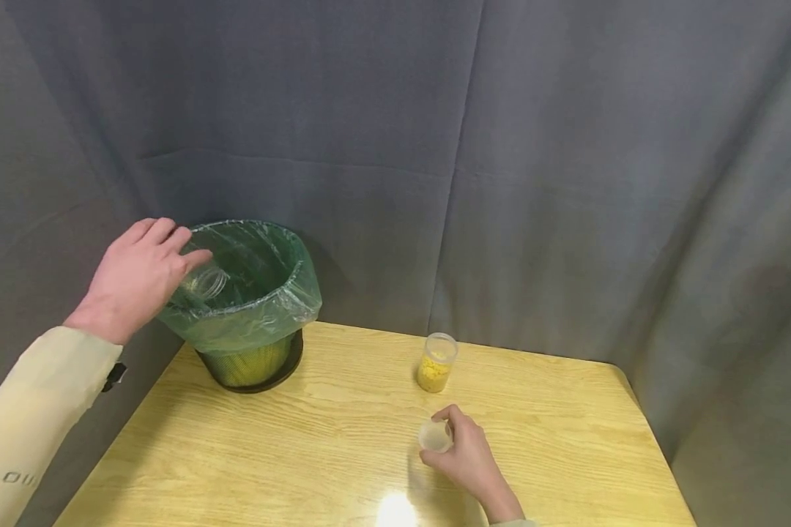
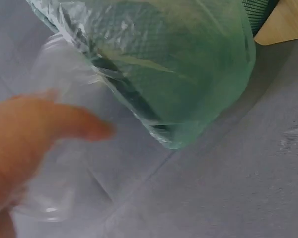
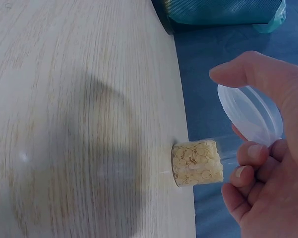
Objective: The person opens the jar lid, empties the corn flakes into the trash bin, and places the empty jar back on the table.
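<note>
At the waste bin's left rim, my left hand (image 1: 138, 274) grips a clear plastic jar (image 1: 207, 282), tilted with its mouth over the bin opening. The left wrist view blurs this see-through jar (image 2: 47, 206) behind the thumb. My right hand (image 1: 471, 460) holds a round translucent lid (image 1: 435, 436) by its edge between thumb and fingers, above the table. Past that hand, a clear jar of yellow flakes (image 1: 433, 372) stands upright without a lid. Its flakes (image 3: 197, 162) fill the lower part in the right wrist view.
The mesh waste bin (image 1: 253, 364) stands at the table's back left corner, lined with a green plastic bag (image 1: 247, 329). Grey curtain (image 1: 369, 183) hangs behind and beside the wooden table (image 1: 343, 417). A bright reflection shows near the table's front.
</note>
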Available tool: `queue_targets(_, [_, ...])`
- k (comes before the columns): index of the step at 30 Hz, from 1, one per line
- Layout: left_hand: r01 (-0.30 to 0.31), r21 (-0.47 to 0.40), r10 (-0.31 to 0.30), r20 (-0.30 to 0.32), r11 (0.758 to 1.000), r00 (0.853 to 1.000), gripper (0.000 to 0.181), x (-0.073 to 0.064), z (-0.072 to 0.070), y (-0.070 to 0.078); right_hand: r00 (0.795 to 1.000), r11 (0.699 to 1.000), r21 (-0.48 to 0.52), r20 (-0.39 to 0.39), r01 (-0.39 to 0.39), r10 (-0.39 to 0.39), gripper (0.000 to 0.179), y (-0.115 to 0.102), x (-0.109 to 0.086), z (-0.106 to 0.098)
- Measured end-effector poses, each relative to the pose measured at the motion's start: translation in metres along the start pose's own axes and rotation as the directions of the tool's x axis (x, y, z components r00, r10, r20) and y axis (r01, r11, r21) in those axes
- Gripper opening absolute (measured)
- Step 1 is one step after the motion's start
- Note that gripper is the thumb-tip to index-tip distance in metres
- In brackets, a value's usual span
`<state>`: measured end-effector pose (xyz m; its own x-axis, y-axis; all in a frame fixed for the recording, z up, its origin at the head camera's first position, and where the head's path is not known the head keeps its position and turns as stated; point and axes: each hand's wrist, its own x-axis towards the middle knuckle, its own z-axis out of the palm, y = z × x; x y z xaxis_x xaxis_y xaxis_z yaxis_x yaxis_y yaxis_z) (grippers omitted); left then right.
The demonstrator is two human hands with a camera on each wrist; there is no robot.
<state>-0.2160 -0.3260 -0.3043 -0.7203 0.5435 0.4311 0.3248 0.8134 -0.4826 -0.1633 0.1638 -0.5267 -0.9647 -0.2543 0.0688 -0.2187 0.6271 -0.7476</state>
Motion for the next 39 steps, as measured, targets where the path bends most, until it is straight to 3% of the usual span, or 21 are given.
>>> queue_targets(3, [0.028, -0.028, -0.030, -0.058, 0.999, 0.998, 0.053, -0.001, 0.001, -0.004, 1.000, 1.000, 0.005, -0.001, 0.000, 0.000, 0.052, 0.001, 0.001, 0.001])
queue_targets(7, [0.006, 0.008, -0.007, 0.030, 1.000, 1.000, 0.049, -0.005, 0.003, -0.004, 1.000, 1.000, 0.020, 0.017, -0.008, 0.008, 0.053, 0.001, 0.000, 0.002])
queue_targets(9, [0.004, 0.014, -0.005, 0.040, 1.000, 0.999, 0.051, -0.008, 0.003, -0.004, 1.000, 1.000, 0.024, 0.027, -0.014, 0.013, 0.053, 0.001, 0.000, 0.002])
queue_targets(14, [0.033, -0.048, -0.038, -0.101, 0.998, 0.994, 0.057, -0.012, 0.004, -0.007, 0.999, 1.000, 0.011, 0.028, -0.018, 0.017, 0.053, 0.001, -0.001, 0.001])
queue_targets(20, [0.031, -0.058, -0.032, -0.025, 0.998, 0.999, 0.055, -0.012, 0.003, -0.005, 1.000, 1.000, 0.009, 0.019, -0.001, 0.001, 0.053, 0.001, -0.001, 0.002])
queue_targets(26, [0.060, -0.071, -0.067, -0.099, 0.996, 0.993, 0.062, -0.013, 0.005, -0.005, 1.000, 1.000, -0.005, 0.003, 0.001, -0.001, 0.053, 0.002, -0.001, 0.002])
queue_targets(35, [0.057, -0.083, -0.065, -0.099, 0.995, 0.993, 0.063, -0.014, 0.007, -0.004, 1.000, 1.000, -0.005, 0.017, -0.001, 0.001, 0.053, 0.003, -0.001, 0.002])
queue_targets(39, [0.030, -0.057, -0.035, -0.090, 0.998, 0.995, 0.061, -0.009, 0.004, -0.001, 1.000, 1.000, -0.007, 0.020, -0.008, 0.009, 0.053, 0.003, 0.000, 0.003])
